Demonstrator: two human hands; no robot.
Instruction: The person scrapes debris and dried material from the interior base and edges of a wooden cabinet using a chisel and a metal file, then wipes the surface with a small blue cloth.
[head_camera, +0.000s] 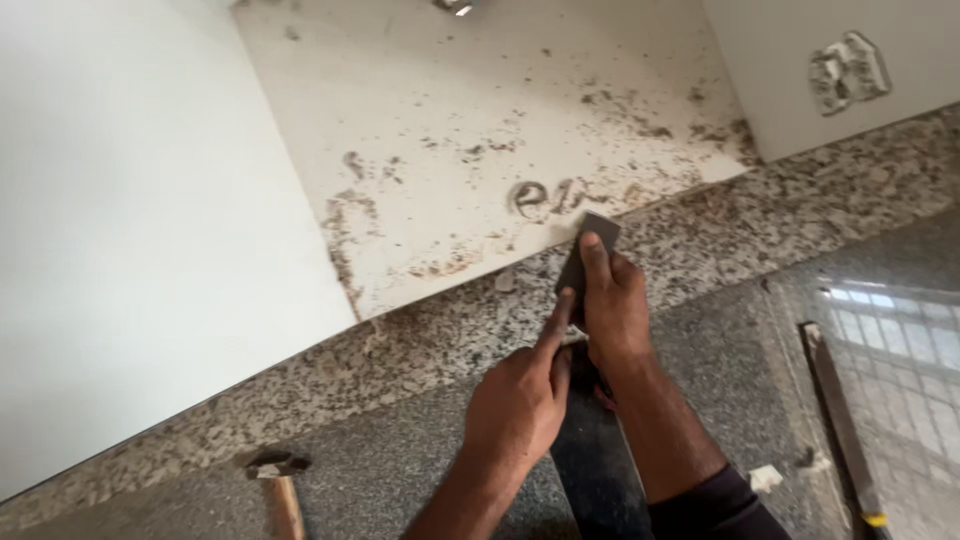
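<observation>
While both hands grip a flat dark metal scraper blade, right hand above left hand, its tip meets the stained white wall panel at the speckled granite desk back edge; much brown residue remains.

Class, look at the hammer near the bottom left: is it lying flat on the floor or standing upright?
Lying flat. The hammer rests on the granite floor, head and wooden handle along the surface, untouched by either hand.

The scraper blade looks like dull grey metal. At 12 o'clock the wall tile is matt off-white, rough with brown residue. The speckled granite strip is grainy; the floor slab at 3 o'clock is glossy. The hammer at 7 o'clock has a wooden handle.
</observation>
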